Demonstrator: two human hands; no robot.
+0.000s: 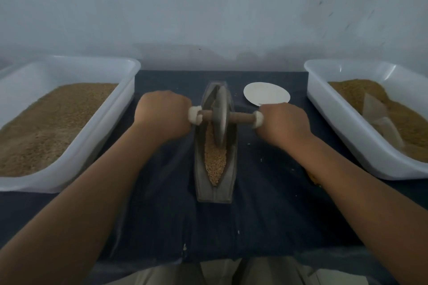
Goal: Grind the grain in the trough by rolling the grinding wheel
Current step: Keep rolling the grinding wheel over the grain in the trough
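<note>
- Where the view is nearest, beige trousers (222, 271) show at the bottom edge, and two bare forearms reach forward over the surface (266, 215), which is covered by a dark blue, slightly creased cloth (162, 192) flecked with pale crumbs.
- Centred on that cloth lies the trough (214, 194), a narrow, boat-shaped grey vessel with a dull, rough look; its long axis runs straight away from the person, near end squared.
- Coarse tan grain (215, 162) fills its pointed groove, heaped in the near half.
- Upright in the groove, at about mid-length, stands the grinding wheel (220, 113), a thin grey disc set edge-on along the trough.
- A round wooden axle (240, 117) passes through the disc crosswise, left to right, with white wrapping (194, 118) at each end.
- Fingers of the left hand (163, 112) are curled round the left end, knuckles up; the right hand (283, 122) clasps the right end likewise.
- Just beyond the right hand lies a flat white round disc (266, 96).
- Flanking the cloth, a white plastic left tub (69, 62) holds fine brown meal, and the right tub (342, 122) holds similar meal with a pale sheet (379, 118) lying in it.
- Behind everything rises a plain pale grey wall (208, 7), scuffed at upper right.
</note>
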